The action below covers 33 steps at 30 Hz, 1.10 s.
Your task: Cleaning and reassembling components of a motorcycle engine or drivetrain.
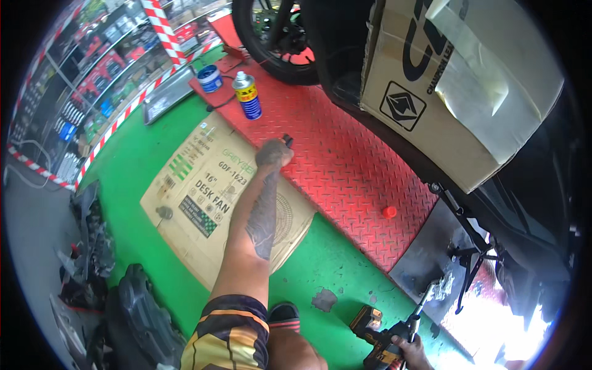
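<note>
Over the red tread-plate platform (345, 166), my left hand (272, 154) is closed, with a small dark piece (287, 141) showing past its fingers; its exact kind is too small to tell. At the lower right, my right hand (414, 353) grips a black and yellow cordless driver (383, 353). A long metal extension (422, 303) points up from that tool toward a metal plate (413, 268). Beyond my left hand stands an upright blue and yellow spray can (248, 95). A flattened cardboard sheet (203, 185) lies beneath my left forearm.
A blue tub (209, 79) sits behind the can, near a motorcycle wheel (277, 46). On the platform lies a red cap (389, 212). A dark motorcycle body with a cardboard piece (394, 74) on it fills the right. Dark plastic parts (145, 308) rest at the left.
</note>
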### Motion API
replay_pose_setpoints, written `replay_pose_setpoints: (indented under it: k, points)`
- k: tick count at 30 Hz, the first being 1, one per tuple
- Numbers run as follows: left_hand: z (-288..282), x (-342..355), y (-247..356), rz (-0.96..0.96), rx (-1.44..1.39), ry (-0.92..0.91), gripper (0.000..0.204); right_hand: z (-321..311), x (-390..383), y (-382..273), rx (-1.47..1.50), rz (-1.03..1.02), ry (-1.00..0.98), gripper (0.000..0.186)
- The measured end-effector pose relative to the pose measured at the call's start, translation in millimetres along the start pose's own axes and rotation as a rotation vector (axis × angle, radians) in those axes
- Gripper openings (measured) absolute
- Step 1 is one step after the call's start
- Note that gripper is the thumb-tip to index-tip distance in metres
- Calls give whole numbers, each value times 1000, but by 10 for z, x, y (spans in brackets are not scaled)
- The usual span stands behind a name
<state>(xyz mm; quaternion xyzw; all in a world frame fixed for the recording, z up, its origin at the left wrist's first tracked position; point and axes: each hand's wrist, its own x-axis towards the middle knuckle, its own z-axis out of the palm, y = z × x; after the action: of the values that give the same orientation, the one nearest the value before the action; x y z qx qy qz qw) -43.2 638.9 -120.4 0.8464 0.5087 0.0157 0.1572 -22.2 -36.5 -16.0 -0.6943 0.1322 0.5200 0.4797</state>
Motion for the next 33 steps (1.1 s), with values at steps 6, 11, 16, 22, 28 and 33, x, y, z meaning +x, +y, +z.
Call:
replay_pose_setpoints:
  k: [6,11,16,22,28,33]
  points:
    - [-256,-1753,-19,-213,-439,-146,39,-159,-7,261,-22,-80,-95,54]
    - [-885,-3834,-546,-389,-424,-282,42,112,-388,-163,-829,-531,-236,64]
    - [-1606,-6067,-1050,-738,-503,-314,48,711,-1264,-906,-798,-279,-329,68]
    - [-2323,-8279,-1016,-1117,-589,-244,46,1692,-2365,-1927,-1088,-298,-396,75]
    - [-3434,-8909,-754,-1314,-1001,-428,49,2784,-3314,-2851,-1217,-318,-414,81]
    - [-4231,-8414,-1273,-996,-627,-274,48,3684,-3890,-3753,-1368,-443,-404,84]
